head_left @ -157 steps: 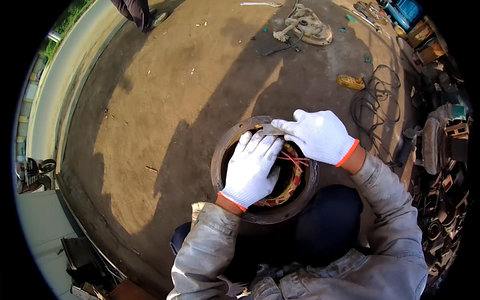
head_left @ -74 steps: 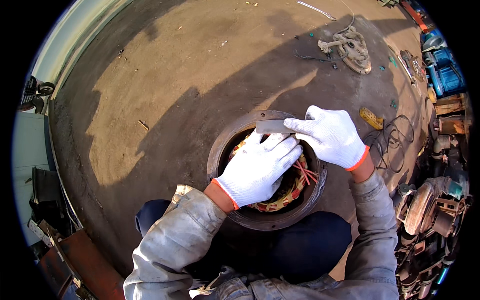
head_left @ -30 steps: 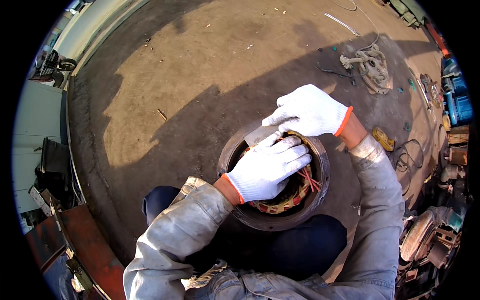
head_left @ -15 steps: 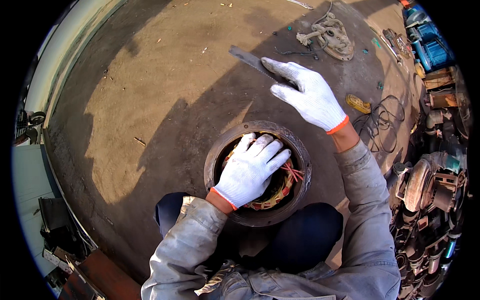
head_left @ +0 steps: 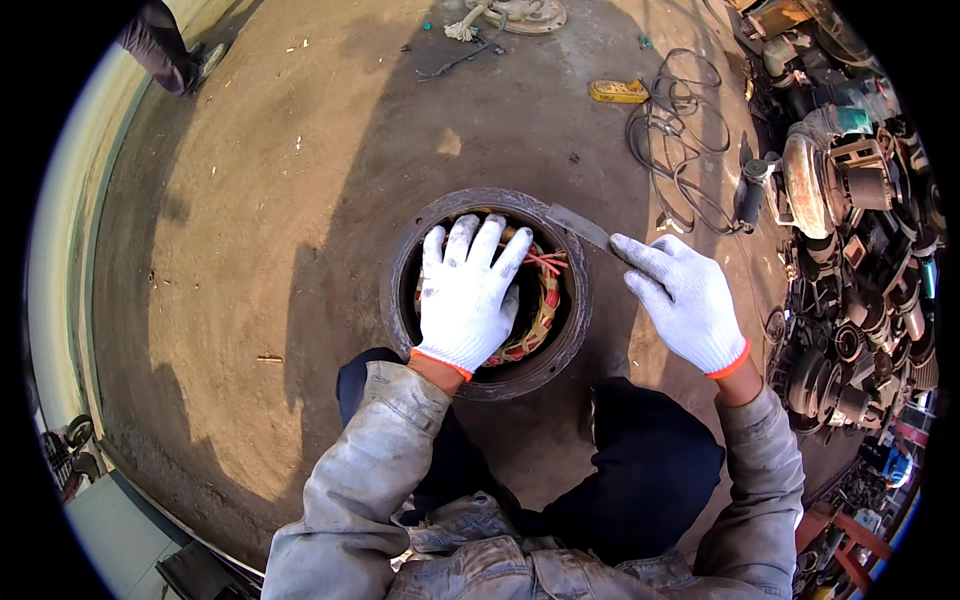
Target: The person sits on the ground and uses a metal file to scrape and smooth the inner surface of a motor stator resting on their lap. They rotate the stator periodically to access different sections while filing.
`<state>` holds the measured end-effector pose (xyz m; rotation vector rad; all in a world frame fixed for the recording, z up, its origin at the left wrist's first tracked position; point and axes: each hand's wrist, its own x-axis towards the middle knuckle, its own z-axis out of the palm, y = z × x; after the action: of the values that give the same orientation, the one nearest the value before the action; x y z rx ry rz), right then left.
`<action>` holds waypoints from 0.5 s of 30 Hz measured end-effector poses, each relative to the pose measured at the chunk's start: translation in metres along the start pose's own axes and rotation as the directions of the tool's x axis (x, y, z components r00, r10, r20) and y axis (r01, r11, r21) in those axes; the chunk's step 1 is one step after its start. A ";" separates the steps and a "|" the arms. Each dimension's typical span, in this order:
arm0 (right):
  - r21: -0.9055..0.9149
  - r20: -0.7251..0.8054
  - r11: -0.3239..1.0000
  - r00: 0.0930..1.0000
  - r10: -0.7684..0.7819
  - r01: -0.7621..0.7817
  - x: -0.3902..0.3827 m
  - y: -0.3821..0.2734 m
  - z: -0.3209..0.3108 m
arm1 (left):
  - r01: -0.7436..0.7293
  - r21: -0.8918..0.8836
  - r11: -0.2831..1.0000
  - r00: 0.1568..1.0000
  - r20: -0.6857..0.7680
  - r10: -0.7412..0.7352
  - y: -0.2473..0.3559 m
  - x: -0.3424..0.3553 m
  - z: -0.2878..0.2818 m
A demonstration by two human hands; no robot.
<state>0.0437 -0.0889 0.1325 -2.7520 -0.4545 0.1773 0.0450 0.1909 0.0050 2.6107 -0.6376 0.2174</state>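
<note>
Between my knees on the ground stands a round metal motor housing (head_left: 581, 300), its open end facing up. Inside sits a wound coil ring (head_left: 544, 312), bound in yellow and red, with several red lead wires (head_left: 548, 261) at its right side. My gloved left hand (head_left: 466, 295) lies over the left part of the coil ring, fingers spread, hiding what is beneath. My gloved right hand (head_left: 695, 305) pinches a flat grey saw blade (head_left: 580, 227) at one end. The blade points left, and its tip appears over or against the housing's upper right rim; whether they touch I cannot tell.
Ahead to the right lie a yellow handheld box (head_left: 618, 91), a looped black cable (head_left: 672, 135) and a dark cylindrical power tool (head_left: 753, 195). Motor and pump parts (head_left: 850, 190) pile up along the right. Another person's leg (head_left: 163, 50) shows at far left. A roped round plate (head_left: 530, 14) lies ahead.
My right hand has come down and to the right, bringing the blade close to the housing's rim. My left hand stays on the coil. The view has shifted, and another person's leg now shows.
</note>
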 end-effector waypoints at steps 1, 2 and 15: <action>-0.036 -0.015 0.999 1.000 -0.009 0.009 0.001 -0.003 0.003 | -0.008 0.010 1.000 1.000 -0.003 0.008 -0.001 0.002 -0.002; -0.040 -0.024 0.999 1.000 0.008 -0.009 -0.006 -0.008 0.007 | -0.012 0.022 1.000 1.000 -0.007 0.012 -0.001 0.003 -0.003; -0.026 -0.285 0.986 0.947 0.148 -0.163 -0.044 -0.038 0.091 | -0.014 0.028 1.000 0.999 0.047 0.013 -0.002 -0.004 0.002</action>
<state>-0.0249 -0.0412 0.0641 -2.8008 -0.1669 -0.1905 0.0429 0.1929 0.0011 2.6460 -0.6728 0.1706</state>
